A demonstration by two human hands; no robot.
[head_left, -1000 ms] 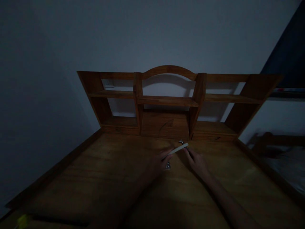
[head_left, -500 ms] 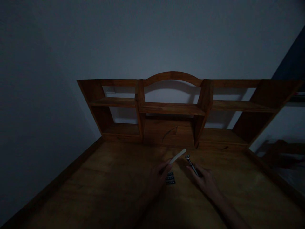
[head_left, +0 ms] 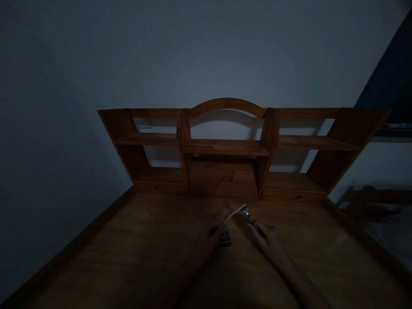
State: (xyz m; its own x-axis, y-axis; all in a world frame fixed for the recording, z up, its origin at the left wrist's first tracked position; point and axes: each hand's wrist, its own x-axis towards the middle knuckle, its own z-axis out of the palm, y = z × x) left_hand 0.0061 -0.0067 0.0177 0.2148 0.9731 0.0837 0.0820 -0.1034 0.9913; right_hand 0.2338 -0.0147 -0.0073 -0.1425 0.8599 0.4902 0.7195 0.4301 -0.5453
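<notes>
Closed fingers of my left hand (head_left: 210, 235) grip one end of a pale flat stick (head_left: 234, 213), now seen nearly edge-on and slanting up to the right. My right hand (head_left: 268, 241) is wrapped around the dark handle of a razor-like tool (head_left: 252, 221) with a shiny silver head. That head is at the stick's far tip; whether the two touch I cannot tell. Under and beside my left hand, a small dark item with several rows of light marks (head_left: 225, 239) lies on the wooden desk (head_left: 144, 249), partly covered by the hand.
A wooden shelf unit (head_left: 225, 147) with several compartments runs along the desk's back edge against a pale wall (head_left: 206, 56). Raised edges border the desk at left and right. A wall socket (head_left: 144, 123) shows behind the left compartment. Dark blue cloth (head_left: 386, 86) hangs at right. Lighting is dim.
The silver head of the razor-like tool has come up to the stick's tip; before, a gap separated them. The stick has turned from its broad side to its edge. The view has shifted slightly.
</notes>
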